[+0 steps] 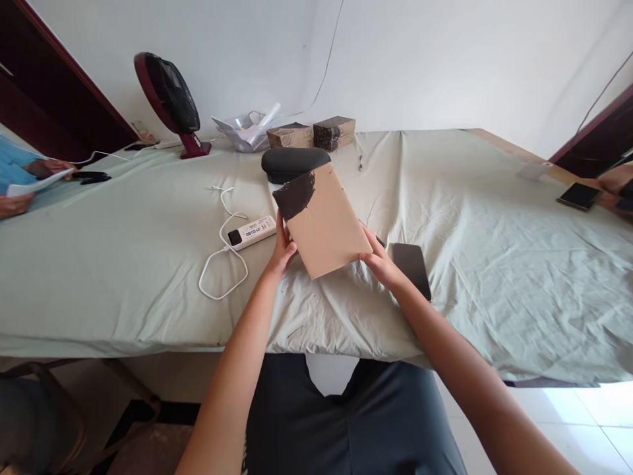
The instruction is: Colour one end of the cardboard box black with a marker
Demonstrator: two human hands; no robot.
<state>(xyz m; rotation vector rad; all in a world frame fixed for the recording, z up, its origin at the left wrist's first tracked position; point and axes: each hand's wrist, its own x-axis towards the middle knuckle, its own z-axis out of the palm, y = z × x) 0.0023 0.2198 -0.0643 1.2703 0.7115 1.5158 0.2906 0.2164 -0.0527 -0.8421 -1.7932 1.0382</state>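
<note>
Between my two hands, tilted above the table, is a flat tan cardboard piece (329, 224) with a dark brown patch on its far left corner. Whether it is a box or a sheet I cannot tell. My left hand (283, 249) grips its left edge, thumb on the near side. At its lower right corner my right hand (376, 259) is closed on it, the thumb lying on top. Just behind it sits a black zippered-looking case (291, 161). A dark phone-like slab (411, 267) lies right of my right hand, and a white power strip (253, 233) lies left of my left hand.
A white cable (222, 297) loops beside the power strip. Along the wall stand a fan (171, 99), a clear plastic basket (244, 135) and two cardboard boxes (336, 132). Other people's hands show at the far left and far right, with a phone (578, 196) at right.
</note>
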